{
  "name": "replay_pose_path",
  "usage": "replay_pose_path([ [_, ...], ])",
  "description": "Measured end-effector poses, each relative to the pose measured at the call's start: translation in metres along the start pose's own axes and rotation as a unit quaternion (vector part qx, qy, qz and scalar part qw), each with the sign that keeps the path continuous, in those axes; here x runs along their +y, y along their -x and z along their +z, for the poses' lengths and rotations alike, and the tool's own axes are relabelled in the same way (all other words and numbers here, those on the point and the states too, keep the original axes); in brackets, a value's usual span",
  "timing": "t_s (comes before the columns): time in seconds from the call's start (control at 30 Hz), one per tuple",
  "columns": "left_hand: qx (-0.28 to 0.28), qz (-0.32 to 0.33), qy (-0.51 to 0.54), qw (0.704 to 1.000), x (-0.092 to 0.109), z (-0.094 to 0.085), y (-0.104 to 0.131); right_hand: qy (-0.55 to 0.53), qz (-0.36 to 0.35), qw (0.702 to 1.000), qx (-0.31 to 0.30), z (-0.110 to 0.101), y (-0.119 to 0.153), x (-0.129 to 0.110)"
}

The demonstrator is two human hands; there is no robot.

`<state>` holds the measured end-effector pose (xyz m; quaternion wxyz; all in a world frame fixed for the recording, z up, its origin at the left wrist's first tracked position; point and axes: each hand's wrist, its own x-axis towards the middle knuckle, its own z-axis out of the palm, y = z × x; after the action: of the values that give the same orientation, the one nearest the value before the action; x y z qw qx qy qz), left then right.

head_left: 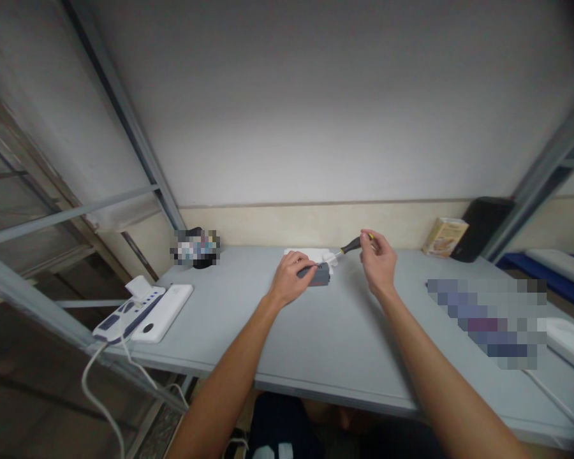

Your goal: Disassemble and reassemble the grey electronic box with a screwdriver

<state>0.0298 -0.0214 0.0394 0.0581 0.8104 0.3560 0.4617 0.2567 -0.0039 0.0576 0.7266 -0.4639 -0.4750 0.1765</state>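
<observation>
My left hand (291,278) is closed around the left part of a small dark grey box-shaped device (319,276), which rests on the grey desk. In my right hand (378,258) is a screwdriver (351,245) with a black and yellow handle, gripped at the handle's end. Its shaft slants down to the left, towards the device. Whether the tip touches the device cannot be made out. Behind the device lie a white flat item (306,254) and a crumpled white piece (331,259).
At the left stand a power strip (119,322) with a plug and cables, and a white slab-like device (165,315). A yellow box (444,237) and a black case (483,226) stand at the back right. Metal frame posts flank the desk (335,357).
</observation>
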Motion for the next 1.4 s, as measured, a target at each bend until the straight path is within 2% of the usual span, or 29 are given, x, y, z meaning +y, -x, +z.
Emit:
replay_pose_path([
  [0.27,-0.012,0.001,-0.008,1.0,-0.001,0.002,0.001,-0.002,-0.014,1.0,-0.009,-0.001,0.002,-0.009],
  [0.53,-0.071,-0.033,-0.019,0.997,-0.008,0.007,0.005,0.06,-0.049,0.996,0.038,-0.012,-0.006,-0.012],
  [0.77,-0.096,-0.033,0.035,0.994,-0.013,0.009,0.004,0.058,-0.041,0.997,0.021,-0.01,-0.004,-0.012],
  [0.93,-0.099,-0.035,0.062,0.992,-0.011,0.007,0.004,0.052,-0.046,0.998,0.0,-0.01,-0.002,-0.019],
  [1.1,-0.102,-0.045,0.085,0.99,-0.009,0.006,0.004,0.076,-0.08,0.992,-0.067,-0.011,-0.001,-0.035],
  [1.23,-0.104,-0.053,0.103,0.988,-0.009,0.005,0.004,0.068,-0.085,0.978,-0.18,-0.006,-0.012,-0.049],
  [1.4,-0.123,-0.048,0.103,0.986,-0.006,0.0,0.002,0.039,-0.101,0.937,-0.331,0.007,-0.033,-0.062],
])
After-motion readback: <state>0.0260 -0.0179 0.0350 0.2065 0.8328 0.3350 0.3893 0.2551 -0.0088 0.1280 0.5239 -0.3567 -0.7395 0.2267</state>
